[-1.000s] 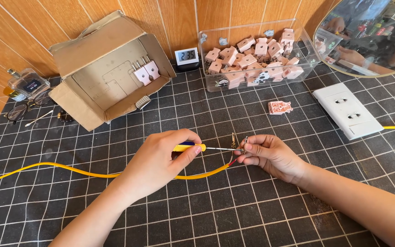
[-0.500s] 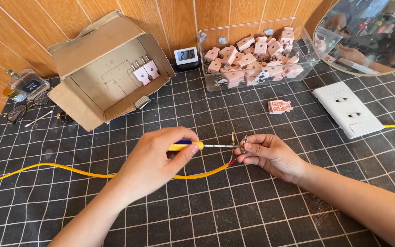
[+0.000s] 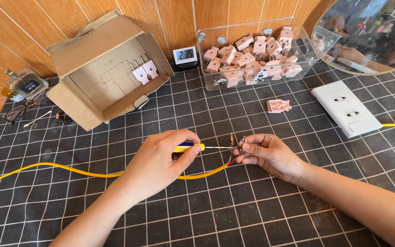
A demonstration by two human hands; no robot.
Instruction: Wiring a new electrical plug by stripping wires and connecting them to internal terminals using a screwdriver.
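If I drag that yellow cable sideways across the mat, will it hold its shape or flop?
Probably flops: the yellow cable already lies in loose curves across the gridded mat. It looks light, so it should slide easily. Its end sits at the right hand, so a pull may tug the plug pins.

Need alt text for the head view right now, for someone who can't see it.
Over a black gridded mat, the left hand holds a yellow-handled screwdriver with its tip at small metal plug prongs pinched in the right hand, where a yellow cable ends. Behind sit an open cardboard box, a clear bin of pink plugs and a white socket plate.
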